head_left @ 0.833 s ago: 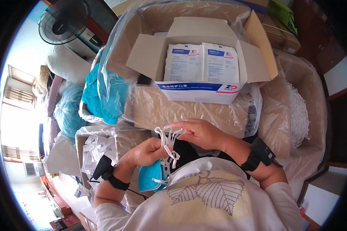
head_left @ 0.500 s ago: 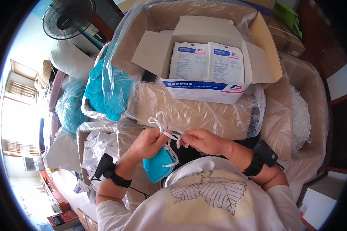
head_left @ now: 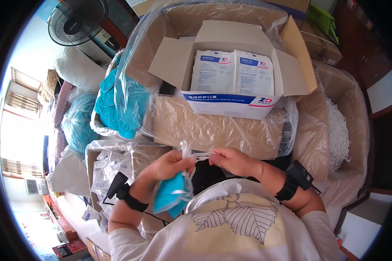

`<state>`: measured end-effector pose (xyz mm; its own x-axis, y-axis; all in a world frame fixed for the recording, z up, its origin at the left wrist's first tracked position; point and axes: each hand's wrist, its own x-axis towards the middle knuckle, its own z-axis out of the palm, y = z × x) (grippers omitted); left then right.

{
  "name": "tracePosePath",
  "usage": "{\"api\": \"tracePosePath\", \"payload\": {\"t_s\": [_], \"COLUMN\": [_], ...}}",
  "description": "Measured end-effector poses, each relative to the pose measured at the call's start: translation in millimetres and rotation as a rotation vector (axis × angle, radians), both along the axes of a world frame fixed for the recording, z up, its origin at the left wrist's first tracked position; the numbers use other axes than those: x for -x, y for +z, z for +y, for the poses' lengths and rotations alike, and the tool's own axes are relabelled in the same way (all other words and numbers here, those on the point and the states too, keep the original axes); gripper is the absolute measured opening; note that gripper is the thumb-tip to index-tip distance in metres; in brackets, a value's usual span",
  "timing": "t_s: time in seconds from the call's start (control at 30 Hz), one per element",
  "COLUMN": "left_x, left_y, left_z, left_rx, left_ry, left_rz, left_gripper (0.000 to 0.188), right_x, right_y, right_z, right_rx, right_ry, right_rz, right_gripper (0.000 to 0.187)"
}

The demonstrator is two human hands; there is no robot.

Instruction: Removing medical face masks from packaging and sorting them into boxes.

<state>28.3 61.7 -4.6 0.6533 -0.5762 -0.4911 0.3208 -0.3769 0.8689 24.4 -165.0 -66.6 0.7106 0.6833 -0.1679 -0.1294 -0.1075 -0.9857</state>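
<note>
A blue face mask (head_left: 167, 193) with white straps hangs in front of my shirt, somewhat smeared by motion. My left hand (head_left: 172, 165) is closed on its white straps, just above the mask body. From there a white elastic strap (head_left: 200, 155) runs across to my right hand (head_left: 228, 160), which pinches its other end between thumb and fingers. The strap looks stretched taut between both hands. My fingers partly hide the loops, so I cannot tell how they are joined.
An open white-and-blue carton (head_left: 226, 104) with white packets (head_left: 211, 71) stands ahead on a plastic-lined box. Blue masks (head_left: 117, 104) fill a container at left; white pieces (head_left: 111, 169) lie in a box below. White straps (head_left: 339, 135) heap in the right-hand box. A fan (head_left: 76, 21) stands far left.
My hands have moved slightly apart, and the strap between them is straighter. The mask has swung down and left; the loop above my left hand has shifted right.
</note>
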Motion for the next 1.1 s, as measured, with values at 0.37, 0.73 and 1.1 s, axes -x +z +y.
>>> {"api": "tracePosePath", "payload": {"t_s": [0.37,0.73,1.1], "left_x": [7,-3,-23], "left_y": [0,-2,-25], "left_z": [-26,35,-6], "left_rx": [-0.337,-0.689,-0.413], "left_ry": [-0.432,-0.158,0.114], "left_rz": [-0.852,-0.636,-0.388], "left_gripper": [0.016,0.017,0.049], "right_x": [13,52,77], "right_y": [40,29,-175], "right_z": [-19,-123,-65], "right_rx": [0.309,0.234,-0.125], "right_ry": [0.212,0.117,-0.558], "right_rz": [-0.227,0.566,1.156], "right_gripper": [0.024,0.022,0.025]}}
